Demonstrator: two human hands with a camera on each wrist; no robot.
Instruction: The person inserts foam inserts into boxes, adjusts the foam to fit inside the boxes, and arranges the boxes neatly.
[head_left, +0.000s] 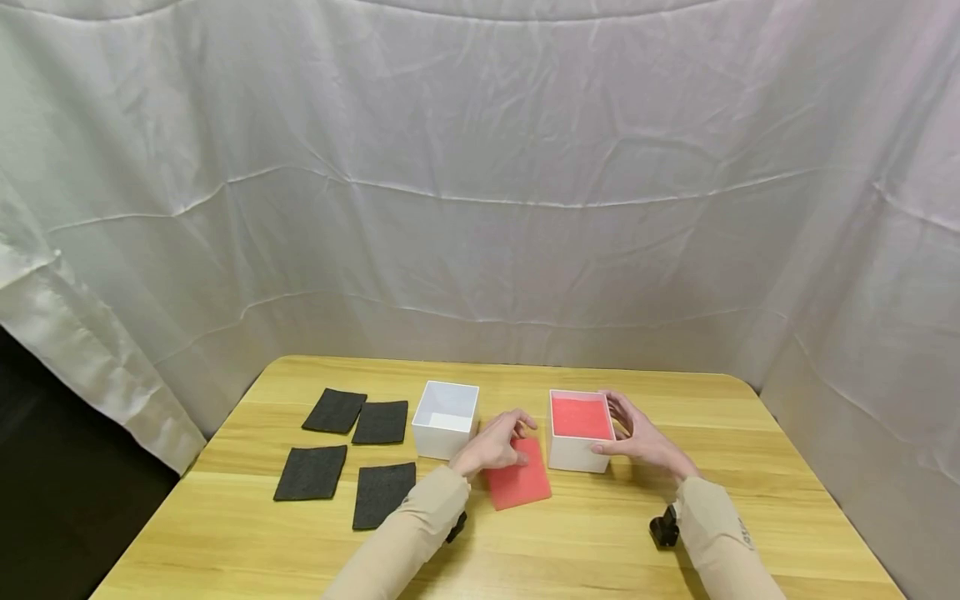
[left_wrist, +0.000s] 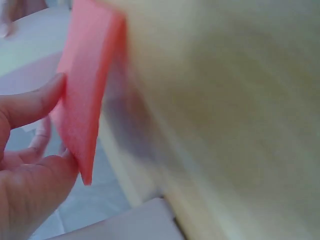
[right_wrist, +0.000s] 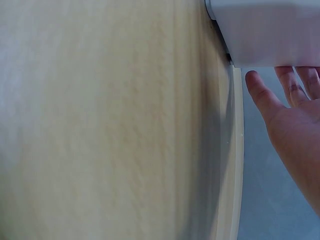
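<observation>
My left hand point(head_left: 495, 442) pinches a thin red square sheet point(head_left: 519, 482). In the left wrist view the thumb lies against one face of this red sheet point(left_wrist: 82, 85), which is tilted. My right hand point(head_left: 641, 437) is at the right side of a white open-topped box point(head_left: 576, 454), its thumb near the front edge and its fingers at the far right side. Red material point(head_left: 582, 417) fills this box near the rim. In the right wrist view the fingertips are partly hidden by the white box point(right_wrist: 275, 35), with the thumb just beside it.
A second white box point(head_left: 438, 442), open on top, stands left of my left hand with its white floor showing. Several black square sheets point(head_left: 310, 473) lie separately at the left of the wooden table point(head_left: 570, 550). Pale curtains point(head_left: 480, 250) hang behind and beside the table.
</observation>
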